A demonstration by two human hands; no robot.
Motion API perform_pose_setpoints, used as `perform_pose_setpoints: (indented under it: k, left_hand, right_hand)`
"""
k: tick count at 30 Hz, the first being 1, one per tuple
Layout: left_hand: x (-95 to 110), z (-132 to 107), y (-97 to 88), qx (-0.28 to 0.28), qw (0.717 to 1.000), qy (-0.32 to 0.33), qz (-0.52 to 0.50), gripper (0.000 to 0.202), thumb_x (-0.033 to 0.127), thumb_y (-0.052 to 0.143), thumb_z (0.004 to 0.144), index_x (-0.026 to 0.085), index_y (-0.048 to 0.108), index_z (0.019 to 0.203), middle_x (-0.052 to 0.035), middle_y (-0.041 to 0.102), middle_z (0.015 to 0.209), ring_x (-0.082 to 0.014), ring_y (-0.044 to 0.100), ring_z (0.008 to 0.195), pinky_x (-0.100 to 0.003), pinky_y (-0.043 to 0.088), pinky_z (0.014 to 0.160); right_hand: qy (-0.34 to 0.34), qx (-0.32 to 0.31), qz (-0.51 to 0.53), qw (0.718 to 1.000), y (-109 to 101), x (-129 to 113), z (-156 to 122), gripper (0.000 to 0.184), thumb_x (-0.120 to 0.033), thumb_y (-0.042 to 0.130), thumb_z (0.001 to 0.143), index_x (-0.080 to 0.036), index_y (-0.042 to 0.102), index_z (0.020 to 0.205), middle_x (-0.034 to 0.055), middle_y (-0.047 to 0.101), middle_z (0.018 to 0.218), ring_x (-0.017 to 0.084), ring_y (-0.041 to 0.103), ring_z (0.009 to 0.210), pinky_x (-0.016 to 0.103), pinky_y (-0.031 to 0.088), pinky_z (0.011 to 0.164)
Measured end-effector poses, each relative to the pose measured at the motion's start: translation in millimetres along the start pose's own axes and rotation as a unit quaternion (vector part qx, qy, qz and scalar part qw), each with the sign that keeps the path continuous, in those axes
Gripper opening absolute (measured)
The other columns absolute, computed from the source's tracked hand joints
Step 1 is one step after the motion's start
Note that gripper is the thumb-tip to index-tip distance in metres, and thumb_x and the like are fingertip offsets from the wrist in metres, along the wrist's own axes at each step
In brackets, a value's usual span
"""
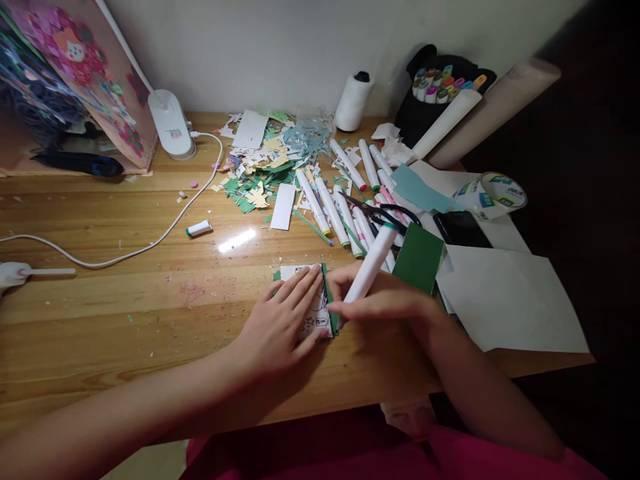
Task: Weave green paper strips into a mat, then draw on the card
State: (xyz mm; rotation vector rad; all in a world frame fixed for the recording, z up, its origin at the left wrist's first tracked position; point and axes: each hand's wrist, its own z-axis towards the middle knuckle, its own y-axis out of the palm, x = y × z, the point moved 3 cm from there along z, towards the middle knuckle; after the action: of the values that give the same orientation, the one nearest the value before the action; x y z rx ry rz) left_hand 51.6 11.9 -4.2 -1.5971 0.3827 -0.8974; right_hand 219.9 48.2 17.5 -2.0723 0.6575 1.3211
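Observation:
My left hand [280, 317] lies flat, fingers stretched out, across a small white paper [318, 319] with black line drawings, a star among them. Green strips [330, 293] show along the paper's edges. A thick white marker [371, 263] with a green end is gripped in my right hand [393, 297], tilted up to the right. Its tip points down at the green right edge; my fingers hide whether it touches. Left of the hands, a loose marker cap [199, 228] rests on the wooden desk [150, 320].
Several markers [347, 165] and black-handled scissors [380, 210] lie behind my right hand, near a pile of paper scraps [265, 167]. A green card [419, 259], white sheets [515, 300] and a tape roll [493, 193] are at right. A white cable [165, 237] curves across the left.

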Motion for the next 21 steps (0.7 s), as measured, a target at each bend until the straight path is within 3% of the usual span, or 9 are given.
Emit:
perform_pose_setpoints:
  k: [2,4,7,10,14,17,21]
  left_hand:
    - [3.1,-3.3,-1.7,-0.005,1.0,0.009,0.0,0.07,0.051,0.041,0.092,0.014,0.021,0.147,-0.0059,0.021,0.154,-0.0216,0.02,0.141,-0.037,0.022,0.109]
    - [7.7,-7.1,-3.2,-0.013,1.0,0.02,0.002,0.077,0.056,0.042,0.09,0.012,0.019,0.148,-0.0075,0.021,0.154,-0.0233,0.021,0.14,-0.038,0.024,0.109]
    - [16.5,-13.9,-2.3,-0.023,0.998,0.05,0.017,0.082,0.062,0.04,0.089,0.007,0.02,0.147,-0.0112,0.021,0.154,-0.0256,0.023,0.14,-0.038,0.028,0.106]
    - [24.4,-21.2,3.1,-0.016,0.995,0.08,0.052,0.079,0.06,0.037,0.091,0.004,0.025,0.145,-0.0148,0.022,0.152,-0.0287,0.024,0.139,-0.039,0.031,0.104]
    - [30.3,-27.2,6.0,0.019,0.986,0.134,0.102,0.055,0.037,0.034,0.098,0.002,0.036,0.14,-0.0161,0.033,0.148,-0.0272,0.032,0.136,-0.036,0.034,0.1]
    - [32.4,-28.3,-5.9,0.085,0.968,0.204,0.118,0.043,0.023,0.037,0.097,0.006,0.043,0.137,-0.0137,0.043,0.143,-0.0244,0.04,0.131,-0.032,0.038,0.094]
    - [33.9,-31.1,-25.6,0.151,0.934,0.297,0.132,0.037,0.028,0.041,0.099,0.016,0.051,0.132,-0.0068,0.052,0.137,-0.0184,0.044,0.126,-0.026,0.041,0.087]
  right_hand:
    - [-0.051,0.118,0.011,0.992,-10.0,-2.1,-0.1,0.029,-0.037,0.06,0.081,-0.019,0.048,0.063,-0.0039,0.05,0.059,0.009,0.044,0.053,0.022,0.031,0.048]
    - [-0.08,0.249,-0.008,0.965,-20.2,-2.2,-2.0,0.029,-0.042,0.06,0.082,-0.019,0.05,0.068,-0.0048,0.049,0.059,0.009,0.043,0.052,0.022,0.031,0.049]
    - [-0.05,0.344,-0.071,0.935,-27.2,0.2,-3.7,0.027,-0.047,0.062,0.081,-0.021,0.055,0.083,-0.0063,0.052,0.055,0.01,0.048,0.049,0.023,0.035,0.05]
    - [0.01,0.319,-0.102,0.942,-25.8,5.0,-0.7,0.031,-0.049,0.059,0.083,-0.022,0.057,0.096,-0.0064,0.054,0.048,0.012,0.052,0.044,0.024,0.038,0.049]
    - [0.006,0.216,-0.061,0.975,-18.1,12.6,5.0,0.029,-0.049,0.054,0.086,-0.02,0.056,0.087,-0.0028,0.061,0.057,0.012,0.056,0.048,0.024,0.042,0.049]
    - [-0.006,0.141,-0.048,0.989,-11.7,14.7,5.3,0.023,-0.043,0.06,0.084,-0.021,0.054,0.085,-0.0016,0.063,0.069,0.013,0.059,0.061,0.024,0.045,0.056]
    - [-0.002,0.06,0.009,0.998,-3.4,8.4,0.8,0.028,-0.031,0.072,0.075,-0.024,0.05,0.09,-0.0033,0.06,0.076,0.013,0.058,0.068,0.024,0.047,0.06]
